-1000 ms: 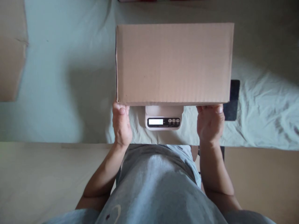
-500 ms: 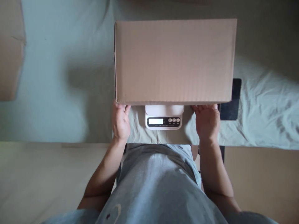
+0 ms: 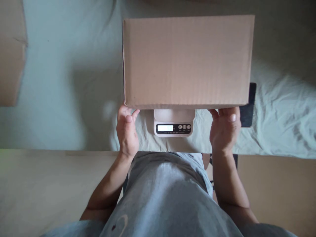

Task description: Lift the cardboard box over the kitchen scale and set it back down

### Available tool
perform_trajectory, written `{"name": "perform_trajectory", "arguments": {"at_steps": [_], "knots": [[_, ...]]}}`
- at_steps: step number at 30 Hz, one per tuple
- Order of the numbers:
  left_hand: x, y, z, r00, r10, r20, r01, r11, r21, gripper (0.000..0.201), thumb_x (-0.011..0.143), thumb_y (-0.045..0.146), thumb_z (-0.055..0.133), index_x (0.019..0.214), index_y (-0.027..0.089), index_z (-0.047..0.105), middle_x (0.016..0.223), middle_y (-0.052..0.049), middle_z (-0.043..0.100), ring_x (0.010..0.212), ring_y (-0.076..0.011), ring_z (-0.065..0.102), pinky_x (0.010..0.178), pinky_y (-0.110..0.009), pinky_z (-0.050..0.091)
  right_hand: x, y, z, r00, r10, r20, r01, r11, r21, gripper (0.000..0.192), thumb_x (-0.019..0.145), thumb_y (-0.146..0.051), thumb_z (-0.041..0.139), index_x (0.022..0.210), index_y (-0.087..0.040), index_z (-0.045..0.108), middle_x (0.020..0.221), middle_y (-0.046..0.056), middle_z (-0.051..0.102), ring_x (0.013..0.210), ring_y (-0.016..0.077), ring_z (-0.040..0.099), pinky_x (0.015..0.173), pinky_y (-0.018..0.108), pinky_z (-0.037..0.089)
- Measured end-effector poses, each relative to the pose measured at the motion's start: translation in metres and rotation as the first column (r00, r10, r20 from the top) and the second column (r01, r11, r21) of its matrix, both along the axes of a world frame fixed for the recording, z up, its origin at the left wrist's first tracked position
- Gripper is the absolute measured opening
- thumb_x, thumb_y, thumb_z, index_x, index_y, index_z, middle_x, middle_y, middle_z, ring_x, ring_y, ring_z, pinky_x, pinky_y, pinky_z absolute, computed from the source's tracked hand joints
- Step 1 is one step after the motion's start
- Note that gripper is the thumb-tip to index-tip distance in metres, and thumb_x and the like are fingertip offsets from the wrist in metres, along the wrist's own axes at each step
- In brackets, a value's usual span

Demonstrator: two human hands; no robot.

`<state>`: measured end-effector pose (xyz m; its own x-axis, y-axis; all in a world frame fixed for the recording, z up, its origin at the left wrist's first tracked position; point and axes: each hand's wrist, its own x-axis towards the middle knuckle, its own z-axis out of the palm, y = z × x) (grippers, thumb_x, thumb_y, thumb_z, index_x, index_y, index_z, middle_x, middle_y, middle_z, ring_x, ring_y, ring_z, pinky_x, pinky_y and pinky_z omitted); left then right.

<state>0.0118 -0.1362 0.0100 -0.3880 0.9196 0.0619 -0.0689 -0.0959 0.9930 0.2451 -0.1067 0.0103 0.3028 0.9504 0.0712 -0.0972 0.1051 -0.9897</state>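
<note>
A plain brown cardboard box (image 3: 189,61) fills the middle of the view, over a small white digital scale (image 3: 173,123) whose display and buttons show below the box's near edge. My left hand (image 3: 127,131) grips the box's near left corner from below. My right hand (image 3: 225,128) grips the near right corner, thumb on the edge. Whether the box rests on the scale or hangs above it cannot be told.
A pale wrinkled cloth (image 3: 278,121) covers the table. A dark flat object (image 3: 248,105) lies partly under the box's right end. Another piece of cardboard (image 3: 11,52) sits at the far left. My grey shirt fills the lower middle.
The box has shifted slightly to the right and away from me, with both hands following it. The scale has stayed in place.
</note>
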Motion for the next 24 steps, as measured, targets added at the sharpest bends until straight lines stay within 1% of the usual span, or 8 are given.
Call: {"name": "perform_trajectory", "arguments": {"at_steps": [4,8,11,14,17,20,24], "knots": [[0.005,0.013,0.014,0.999,-0.034,-0.036,0.034,0.999,0.019,0.03,0.089,0.055,0.049,0.106,0.034,0.062,0.115,0.0,0.061,0.121,-0.0214,0.055,0.106,-0.036,0.046,-0.002,0.01,0.009,1.0,-0.004,0.023,0.004,1.0,0.023,0.037,0.079,-0.056,0.051,0.104,-0.033,0.065,0.106,0.0,0.066,0.111,0.0224,0.06,0.102,0.044,0.047],[0.006,0.041,0.031,0.998,-0.035,-0.048,0.039,0.997,0.072,0.034,0.086,0.06,0.052,0.108,0.036,0.061,0.121,0.002,0.06,0.13,-0.023,0.05,0.109,-0.038,0.044,-0.001,0.035,0.022,0.999,-0.003,0.042,-0.001,0.996,0.086,0.035,0.078,-0.057,0.052,0.102,-0.036,0.065,0.106,0.0,0.064,0.114,0.0245,0.058,0.103,0.045,0.045],[0.004,0.066,0.032,0.998,-0.052,-0.025,0.054,0.993,0.107,0.039,0.084,0.061,0.056,0.114,0.036,0.059,0.128,0.003,0.057,0.135,-0.0236,0.045,0.111,-0.039,0.042,0.001,0.057,0.025,0.999,0.034,0.032,-0.037,0.994,0.099,0.03,0.075,-0.058,0.056,0.096,-0.039,0.066,0.106,0.0,0.064,0.115,0.0247,0.057,0.102,0.043,0.047],[-0.001,0.088,0.02,0.997,-0.076,-0.024,0.078,0.993,0.092,0.044,0.086,0.062,0.052,0.12,0.034,0.057,0.131,0.002,0.056,0.137,-0.0236,0.044,0.111,-0.04,0.04,0.002,0.076,0.016,0.997,0.082,0.001,-0.082,0.994,0.069,0.031,0.076,-0.056,0.057,0.099,-0.037,0.063,0.11,-0.001,0.061,0.115,0.0214,0.056,0.104,0.041,0.045],[-0.006,0.102,0.0,0.994,-0.087,-0.067,0.092,0.993,0.068,0.046,0.088,0.062,0.048,0.124,0.035,0.056,0.133,0.001,0.055,0.136,-0.0234,0.045,0.11,-0.04,0.04,0.001,0.088,0.0,0.996,0.09,0.012,-0.091,0.995,0.052,0.039,0.08,-0.059,0.05,0.107,-0.032,0.06,0.114,0.0,0.06,0.116,0.0197,0.055,0.106,0.042,0.043],[-0.011,0.11,-0.02,0.986,-0.1,-0.133,0.108,0.993,0.054,0.045,0.086,0.062,0.05,0.123,0.037,0.056,0.133,0.0,0.054,0.132,-0.0238,0.048,0.109,-0.04,0.043,0.0,0.094,-0.014,0.992,0.112,0.063,-0.113,0.993,0.014,0.039,0.083,-0.061,0.045,0.107,-0.034,0.06,0.118,-0.001,0.061,0.12,0.0204,0.055,0.107,0.042,0.043],[-0.015,0.112,-0.041,0.974,-0.133,-0.183,0.139,0.99,0.021,0.047,0.088,0.064,0.043,0.126,0.038,0.051,0.138,-0.001,0.051,0.131,-0.0226,0.049,0.107,-0.04,0.045,0.001,0.096,-0.026,0.984,0.153,0.094,-0.151,0.988,-0.034,0.036,0.082,-0.063,0.047,0.105,-0.04,0.062,0.118,-0.004,0.065,0.12,0.0221,0.056,0.104,0.043,0.045]]}}
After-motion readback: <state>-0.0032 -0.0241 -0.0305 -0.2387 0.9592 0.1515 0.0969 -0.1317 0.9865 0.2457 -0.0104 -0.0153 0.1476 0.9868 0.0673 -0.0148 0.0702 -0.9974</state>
